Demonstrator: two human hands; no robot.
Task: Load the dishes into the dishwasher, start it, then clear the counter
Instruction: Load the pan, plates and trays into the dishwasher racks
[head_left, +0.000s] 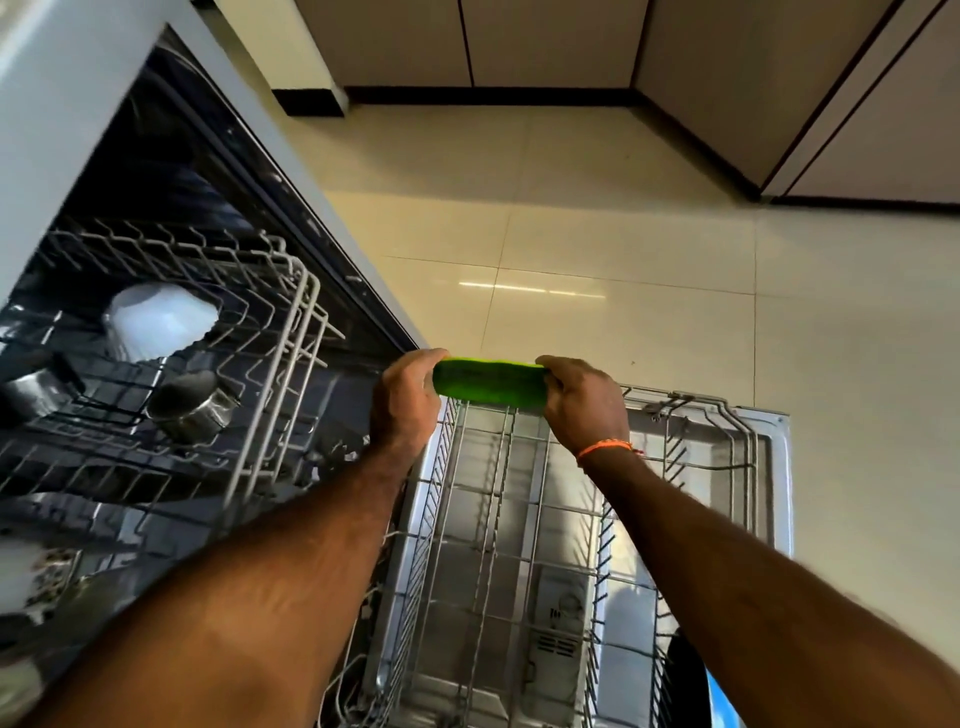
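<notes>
A green dish (488, 383), seen edge-on, hangs over the far end of the pulled-out lower rack (519, 519). My left hand (408, 402) grips its left edge and my right hand (584, 402) grips its right edge. The lower rack rests on the open dishwasher door (769, 467), and I see no dishes in the part of it that shows. To the left, the upper rack (260, 332) is pulled out. It holds a white bowl (158, 319) upside down and two steel cups (192, 405) lying on their sides.
Cream floor tiles (623, 249) spread beyond the door. Cabinet fronts with a dark plinth (493, 96) line the far side and the right. A dark and blue object (696, 680) shows at the rack's near right corner. White patterned crockery (31, 577) sits at the far left.
</notes>
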